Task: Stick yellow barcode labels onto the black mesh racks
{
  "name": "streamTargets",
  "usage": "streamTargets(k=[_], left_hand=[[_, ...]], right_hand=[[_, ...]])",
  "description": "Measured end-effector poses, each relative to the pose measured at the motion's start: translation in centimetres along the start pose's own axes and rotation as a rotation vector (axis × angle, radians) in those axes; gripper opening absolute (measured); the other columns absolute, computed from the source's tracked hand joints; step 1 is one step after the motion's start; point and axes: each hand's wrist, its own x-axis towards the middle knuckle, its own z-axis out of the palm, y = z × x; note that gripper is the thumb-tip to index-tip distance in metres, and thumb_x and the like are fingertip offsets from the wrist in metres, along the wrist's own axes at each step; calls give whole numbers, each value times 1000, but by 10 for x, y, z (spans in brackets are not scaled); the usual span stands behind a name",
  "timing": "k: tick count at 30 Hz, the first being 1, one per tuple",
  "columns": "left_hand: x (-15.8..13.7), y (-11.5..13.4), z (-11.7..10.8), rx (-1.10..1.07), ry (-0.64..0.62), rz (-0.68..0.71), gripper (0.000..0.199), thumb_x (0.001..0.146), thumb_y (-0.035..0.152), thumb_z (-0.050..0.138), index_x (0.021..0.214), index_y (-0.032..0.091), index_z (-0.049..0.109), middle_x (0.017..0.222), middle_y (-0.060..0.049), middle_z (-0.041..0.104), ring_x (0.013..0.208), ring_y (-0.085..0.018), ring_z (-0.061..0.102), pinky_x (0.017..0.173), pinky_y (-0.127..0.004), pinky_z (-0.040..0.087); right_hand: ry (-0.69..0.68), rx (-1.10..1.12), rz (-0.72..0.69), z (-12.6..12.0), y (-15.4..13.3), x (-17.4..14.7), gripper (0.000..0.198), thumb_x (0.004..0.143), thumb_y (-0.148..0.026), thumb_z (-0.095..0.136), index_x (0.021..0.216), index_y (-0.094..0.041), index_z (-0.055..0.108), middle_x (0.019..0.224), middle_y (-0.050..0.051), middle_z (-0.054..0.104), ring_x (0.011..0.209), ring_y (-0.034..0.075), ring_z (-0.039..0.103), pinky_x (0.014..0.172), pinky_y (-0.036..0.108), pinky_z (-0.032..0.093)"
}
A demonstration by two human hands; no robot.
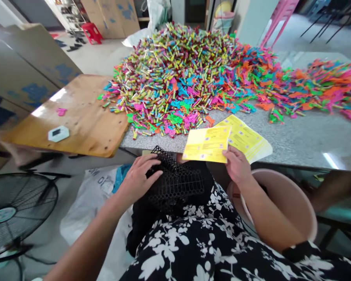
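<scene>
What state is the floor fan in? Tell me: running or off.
Off, it seems: the fan shows a sharp, unblurred grille and hub, though the blades behind it are hard to make out.

We cannot read the small print on the yellow sheets. The black mesh tray hides partly under the left hand. The fan is cut off by the left edge.
</scene>
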Motion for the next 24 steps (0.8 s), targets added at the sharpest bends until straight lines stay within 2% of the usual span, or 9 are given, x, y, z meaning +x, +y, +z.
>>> streamTargets(k=[3,6,9,12,15,17,19,21,24], left_hand=[[15,3,-2,-63,188,-56,50,99,48,67,142,23,62,147,-11,65,138,-28,60,122,-49,46],[29,19,-13,-267,226,-35,68,97,52,70,156,26,50,161,-12,53,149,-29,52,125,-48,42],[39,37,-22,-567,43,-10,74,93,57,75,157,28,51,159,-10,57,147,-33,54,118,-45,50],[38,48,-17,-817,-201,-144,55,89,60,77,129,21,73,122,-9,77,106,-30,75,84,-35,61],[31,49,-2,-999,-154,-358,47,87,61,79,101,16,77,92,-6,79,75,-20,71,65,-28,54],[25,46,11,-1074,-31,-478,48,82,60,83,99,16,77,87,-5,78,70,-18,68,62,-27,53],[22,45,20,-1110,19,-540,48,78,59,86,99,16,77,86,-4,78,72,-19,69,65,-28,54],[20,45,26,-1137,9,-531,45,79,57,86,97,16,78,87,-4,77,76,-19,69,70,-29,56],[19,49,27,-1154,-64,-474,38,83,52,83,95,17,78,82,-3,74,74,-17,66,73,-29,55]], right_hand=[[-83,98,-59,1,-35,-2,18,70,-37,79,68,-23,69,81,3,78,78,26,74,64,37,60],[-279,94,34,3,-71,2,13,64,-34,77,69,-21,74,81,6,80,69,27,74,59,38,59],[-477,51,133,6,-93,19,22,62,-39,78,72,-19,77,74,8,78,58,26,71,52,36,55],[-594,-122,102,16,-99,44,33,68,-52,76,66,-19,71,66,8,73,54,23,66,50,35,52],[-408,-503,-218,33,-97,54,33,81,-54,73,76,-22,69,85,9,76,79,27,72,71,42,60],[-130,-703,-541,49,-96,43,25,91,-48,72,95,-23,71,114,12,76,111,31,70,97,50,58],[-26,-781,-796,67,-93,21,20,98,-41,67,110,-25,70,133,13,70,130,31,63,113,53,50],[-211,-823,-924,85,-85,0,19,102,-37,64,115,-24,69,138,13,68,134,30,61,117,52,47],[-487,-884,-939,107,-63,-17,25,103,-40,65,121,-22,69,141,15,67,137,32,59,119,53,47]])
